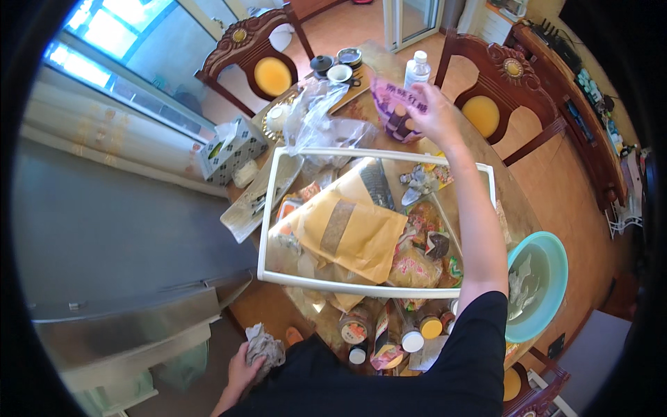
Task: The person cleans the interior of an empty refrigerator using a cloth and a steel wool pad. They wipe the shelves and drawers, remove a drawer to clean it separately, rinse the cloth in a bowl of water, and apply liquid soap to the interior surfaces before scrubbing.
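My right hand point(433, 115) reaches to the far side of the table and grips the edge of a purple and pink plastic food pouch point(397, 112). My left hand point(246, 367) is low at the left, closed on a crumpled grey cloth point(264, 348). Between them a glass shelf with a white frame point(365, 287) lies over the table's things. Brown kraft-paper pouches point(359, 234) with a window strip rest at its middle, and bagged foods point(414, 268) are at its right part. A clear plastic bag point(318, 114) lies beyond the frame's far edge.
A turquoise basin point(563, 281) of water with a cloth stands at the right. Jars point(412, 341) crowd the near edge. A tissue box point(234, 148), tray point(255, 203), cups point(340, 74) and bottle point(417, 69) stand farther off. Carved wooden chairs point(451, 68) surround the table; an appliance's drawers point(140, 333) are at left.
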{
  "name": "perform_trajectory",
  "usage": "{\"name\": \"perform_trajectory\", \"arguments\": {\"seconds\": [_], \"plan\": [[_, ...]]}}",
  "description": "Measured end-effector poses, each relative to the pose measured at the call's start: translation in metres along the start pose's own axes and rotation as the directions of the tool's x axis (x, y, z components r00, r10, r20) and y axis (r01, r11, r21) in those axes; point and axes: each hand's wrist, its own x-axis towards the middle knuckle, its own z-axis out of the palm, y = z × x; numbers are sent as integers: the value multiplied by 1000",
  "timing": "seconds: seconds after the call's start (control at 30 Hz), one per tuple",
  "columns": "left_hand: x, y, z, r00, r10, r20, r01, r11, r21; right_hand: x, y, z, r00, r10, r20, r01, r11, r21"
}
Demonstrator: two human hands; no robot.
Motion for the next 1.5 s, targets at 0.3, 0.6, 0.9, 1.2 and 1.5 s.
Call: {"name": "perform_trajectory", "arguments": {"seconds": [0.3,0.6,0.9,1.2,1.5], "plan": [[-1,-5,0,999,32,41,-34,998,52,-80,-67,-44,994,-96,52,92,993,74],[29,14,3,939,329,-97,-329,944,11,-212,-86,-105,945,311,101,-321,941,107],[107,23,24,934,357,4,-303,798,-520,-333,-104,-163,840,540,-42,-539,841,48],[143,90,18,930,212,301,235,288,-928,-402,-58,-156,660,724,-201,-741,671,-14],[188,95,37,855,300,423,353,261,-899,-414,-42,-130,367,848,-382,-748,513,420]]}}
